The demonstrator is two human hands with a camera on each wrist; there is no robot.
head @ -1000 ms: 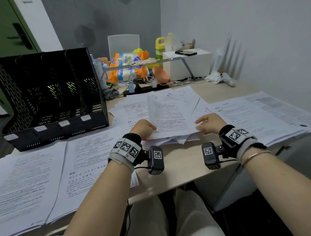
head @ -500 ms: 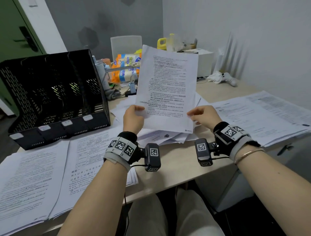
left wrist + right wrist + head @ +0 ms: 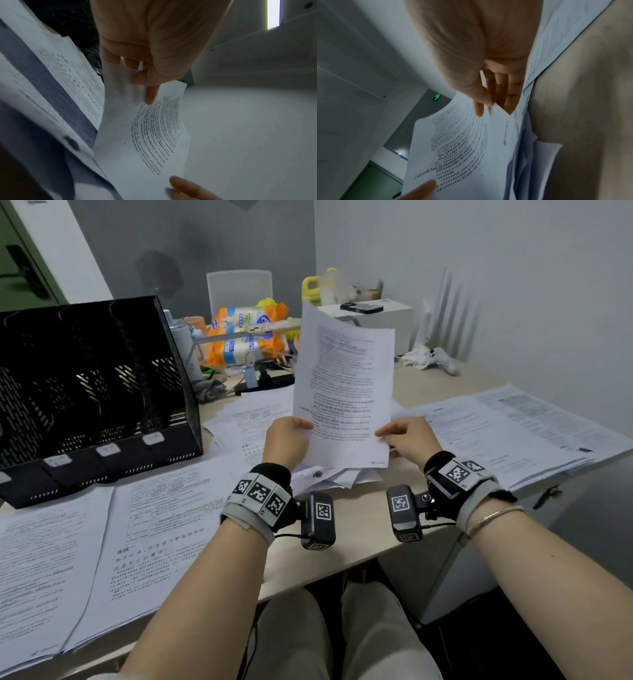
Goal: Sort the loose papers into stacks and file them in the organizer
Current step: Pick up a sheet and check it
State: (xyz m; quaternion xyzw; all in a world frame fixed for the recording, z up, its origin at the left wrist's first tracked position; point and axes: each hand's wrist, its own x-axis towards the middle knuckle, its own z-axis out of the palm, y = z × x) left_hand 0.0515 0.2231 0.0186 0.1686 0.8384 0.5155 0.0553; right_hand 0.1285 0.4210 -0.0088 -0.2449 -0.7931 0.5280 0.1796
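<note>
Gripping sheet (image 3: pixel 342 392), both hands.

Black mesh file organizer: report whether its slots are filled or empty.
Empty: the black mesh file organizer shows no papers in its visible slots; light passes through the mesh.

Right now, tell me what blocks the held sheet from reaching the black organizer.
Nothing visible does. The sheet, pinched by the left hand and right hand, is raised above the desk papers; the organizer stands to its left, slots open.

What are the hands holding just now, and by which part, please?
One printed sheet, upright: left hand pinches its lower left edge, right hand its lower right edge.
</note>
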